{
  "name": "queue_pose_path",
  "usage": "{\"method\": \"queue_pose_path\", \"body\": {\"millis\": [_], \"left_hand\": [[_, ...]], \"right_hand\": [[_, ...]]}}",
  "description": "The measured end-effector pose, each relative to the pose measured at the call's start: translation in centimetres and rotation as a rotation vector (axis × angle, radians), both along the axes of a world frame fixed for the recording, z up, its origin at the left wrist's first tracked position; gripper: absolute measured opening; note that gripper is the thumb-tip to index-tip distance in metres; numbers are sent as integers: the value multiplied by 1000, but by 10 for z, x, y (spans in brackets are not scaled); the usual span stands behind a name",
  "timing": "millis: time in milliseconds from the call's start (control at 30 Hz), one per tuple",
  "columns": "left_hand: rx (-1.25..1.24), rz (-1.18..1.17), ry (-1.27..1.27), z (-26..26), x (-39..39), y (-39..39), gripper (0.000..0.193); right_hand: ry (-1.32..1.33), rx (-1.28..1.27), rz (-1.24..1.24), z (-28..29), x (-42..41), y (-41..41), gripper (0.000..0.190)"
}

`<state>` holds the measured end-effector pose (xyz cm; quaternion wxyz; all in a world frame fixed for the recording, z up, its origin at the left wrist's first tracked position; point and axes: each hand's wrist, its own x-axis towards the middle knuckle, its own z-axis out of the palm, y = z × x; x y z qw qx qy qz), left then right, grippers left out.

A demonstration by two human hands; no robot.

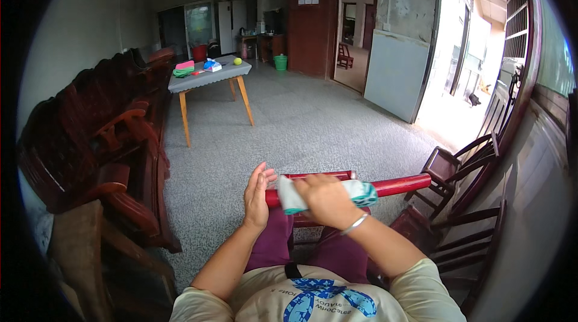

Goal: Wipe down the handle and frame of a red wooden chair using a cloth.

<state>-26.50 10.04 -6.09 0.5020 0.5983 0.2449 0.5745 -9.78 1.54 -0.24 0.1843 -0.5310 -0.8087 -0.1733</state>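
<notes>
A red glossy wooden bar, seemingly part of a chair or stool, lies crosswise in front of me, above my thighs. My right hand, with a silver bangle at the wrist, is closed over a white and teal cloth wrapped on the bar. My left hand is at the bar's left end, its fingers raised and thumb up; whether it grips the bar cannot be told. Behind the bar shows a second red wooden piece, partly hidden by my right hand.
Dark wooden chairs stand close on the right. A carved wooden sofa runs along the left. Farther ahead, a table with a grey cover holds folded cloths, a tissue box and a yellow-green ball.
</notes>
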Motion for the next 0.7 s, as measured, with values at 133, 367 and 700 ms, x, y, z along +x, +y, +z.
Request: {"method": "queue_pose_path", "body": {"millis": [133, 367, 700], "left_hand": [[14, 52, 10, -4, 2, 2, 51], [105, 58, 52, -7, 3, 4, 46], [81, 47, 36, -9, 3, 9, 46]], "right_hand": [[27, -38, -153, 11, 61, -39, 57], [70, 27, -358, 8, 173, -85, 62], [-13, 2, -341, 5, 138, -63, 56]]}}
